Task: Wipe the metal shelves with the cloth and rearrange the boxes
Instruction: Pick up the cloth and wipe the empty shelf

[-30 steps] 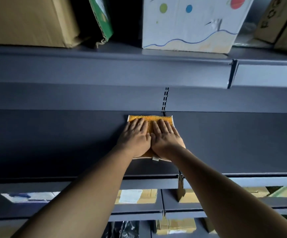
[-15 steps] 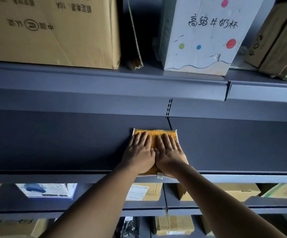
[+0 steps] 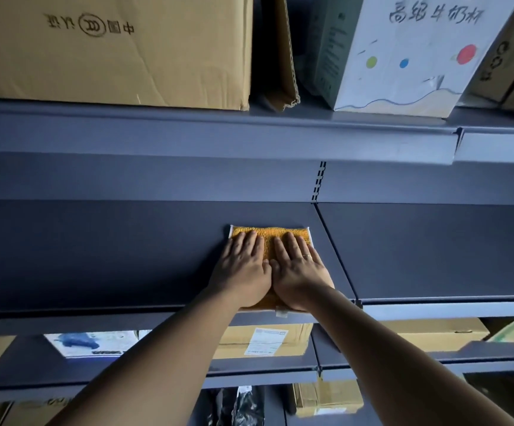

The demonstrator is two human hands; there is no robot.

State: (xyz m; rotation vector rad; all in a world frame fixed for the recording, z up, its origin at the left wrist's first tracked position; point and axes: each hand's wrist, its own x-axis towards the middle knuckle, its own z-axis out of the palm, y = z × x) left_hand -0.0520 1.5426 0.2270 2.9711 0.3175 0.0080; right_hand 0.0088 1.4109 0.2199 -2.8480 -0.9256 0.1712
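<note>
Both hands, left [image 3: 243,269] and right [image 3: 298,269], flat and open, side by side, pressing the orange terry cloth [image 3: 269,238] onto the dark grey metal shelf [image 3: 95,250]; cloth's far edge shows beyond the fingertips.

You have an orange-yellow cloth [image 3: 269,238] with a white border under your palms, lying on a dark blue-grey metal shelf [image 3: 111,250]. Above the cloth, to the left, stands a plain tan cardboard box [image 3: 111,50] with dark printed characters. Above the cloth, to the right, a white box [image 3: 403,56] carries green, blue and red dots, a wavy blue line over a sandy band, and handwritten grey characters. Below the cloth, a tan box [image 3: 265,339] bears a white label.
</note>
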